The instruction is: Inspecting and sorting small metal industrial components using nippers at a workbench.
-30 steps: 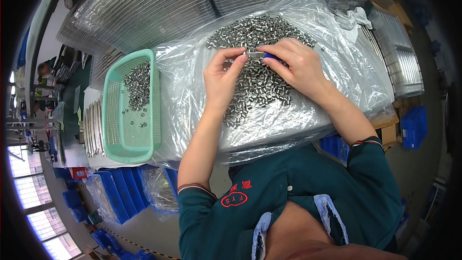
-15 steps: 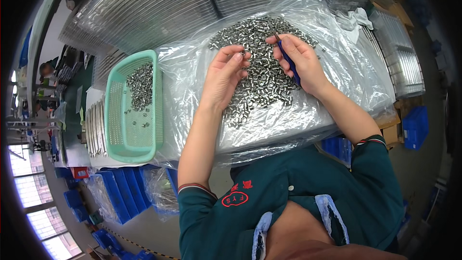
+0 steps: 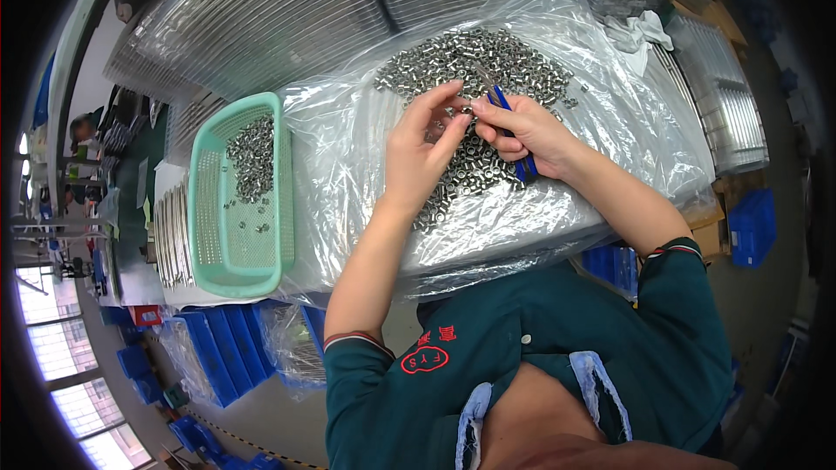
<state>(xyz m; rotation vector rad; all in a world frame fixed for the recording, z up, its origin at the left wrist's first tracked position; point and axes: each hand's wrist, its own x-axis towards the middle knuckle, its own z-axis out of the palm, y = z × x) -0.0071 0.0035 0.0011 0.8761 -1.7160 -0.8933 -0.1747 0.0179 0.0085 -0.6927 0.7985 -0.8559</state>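
Observation:
A heap of small silvery metal sleeves (image 3: 488,170) lies on clear plastic sheeting, under and around both hands. My right hand (image 3: 535,135) is closed on blue-handled pliers (image 3: 497,97), whose metal jaws point away from me over the heap. Its thumb and index tip meet the fingers of my left hand (image 3: 420,144). That left hand is curled, thumb and fingers bent toward each other above the sleeves. Whatever sits between its fingertips is too small and covered to make out.
Left of the heap stands a green mesh basket (image 3: 283,235) partly filled with similar metal pieces. Stacked clear plastic trays (image 3: 261,17) line the back. Metal rods (image 3: 174,239) lie beyond the basket. A white cloth (image 3: 640,32) rests at back right. Blue bins (image 3: 222,352) stand below the table.
My hands have come together: the left moved right, the right drew slightly left and toward me. The pliers turned, now showing both blue handles below the right hand.

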